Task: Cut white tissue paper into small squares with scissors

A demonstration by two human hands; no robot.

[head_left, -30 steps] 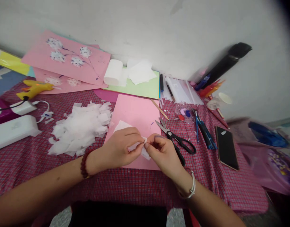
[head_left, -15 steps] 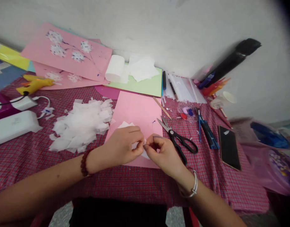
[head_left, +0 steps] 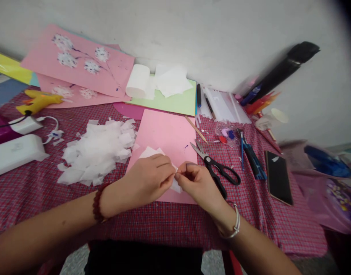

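Note:
My left hand and my right hand meet over a pink sheet of paper. Both pinch a small piece of white tissue paper between thumb and fingers. A corner of more white tissue pokes out from under my left hand. A heap of cut white tissue squares lies just left of the pink sheet. Black-handled scissors rest right beside my right hand.
A yellow glue gun, a white box, a tissue roll on a green sheet, pink sheets with paper flowers, a wooden stick, pens, a black phone and a purple bag crowd the red checked cloth.
My hands stay together on the tissue piece, with the fingers shifting slightly. The view has tilted a little.

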